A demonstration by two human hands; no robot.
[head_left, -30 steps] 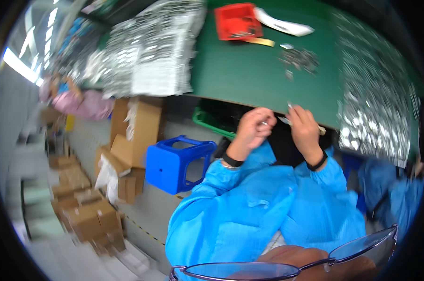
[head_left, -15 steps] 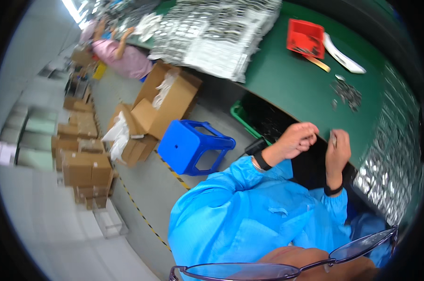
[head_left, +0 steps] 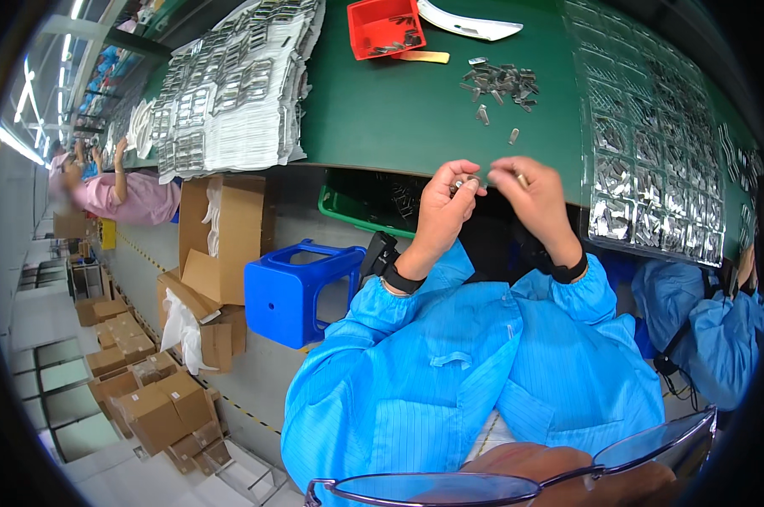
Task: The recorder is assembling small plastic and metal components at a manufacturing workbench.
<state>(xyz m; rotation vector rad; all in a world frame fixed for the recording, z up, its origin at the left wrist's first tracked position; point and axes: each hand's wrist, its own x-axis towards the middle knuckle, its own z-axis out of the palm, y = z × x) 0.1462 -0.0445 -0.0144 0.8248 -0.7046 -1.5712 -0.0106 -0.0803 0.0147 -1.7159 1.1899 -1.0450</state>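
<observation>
My left hand is raised at the near edge of the green table, its fingertips pinched on a small metal part. My right hand is close beside it, fingers pinched on another small metal piece. Both arms wear blue sleeves and black wristbands. A loose pile of small metal parts lies on the table beyond my hands. Clear blister trays filled with metal parts cover the table's right side.
A red bin with parts and a white curved piece sit at the far edge. Stacked trays of parts lie left. A blue stool, green crate and cardboard boxes stand below. Other people work left and right.
The view has swung so the table sits more squarely ahead. My two hands have come closer together, their fingertips nearly meeting at the table's edge.
</observation>
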